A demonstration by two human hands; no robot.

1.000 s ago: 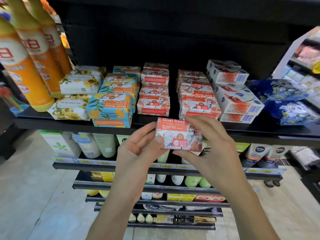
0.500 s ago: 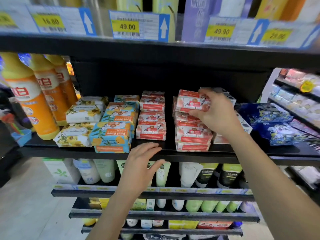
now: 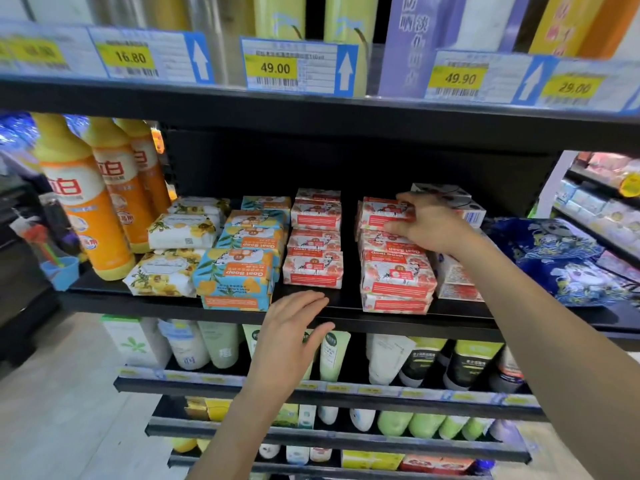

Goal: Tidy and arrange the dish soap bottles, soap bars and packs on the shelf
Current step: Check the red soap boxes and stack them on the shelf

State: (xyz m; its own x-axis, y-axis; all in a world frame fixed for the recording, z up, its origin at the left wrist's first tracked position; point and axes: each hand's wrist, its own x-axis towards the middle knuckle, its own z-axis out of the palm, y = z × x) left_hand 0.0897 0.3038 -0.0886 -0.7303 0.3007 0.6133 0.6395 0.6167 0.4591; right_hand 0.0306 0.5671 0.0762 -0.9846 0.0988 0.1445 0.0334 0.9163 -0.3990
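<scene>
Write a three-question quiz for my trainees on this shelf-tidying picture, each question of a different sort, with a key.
1. True or false: the right hand grips the top red goat soap box of the right-hand stack.
2. Where is the left hand? A. Gripping an orange dish soap bottle. B. Open at the front edge of the shelf, holding nothing. C. Out of view.
3. Fill in: the orange dish soap bottles stand at the shelf's ___ end.
Key: 1 true; 2 B; 3 left.
</scene>
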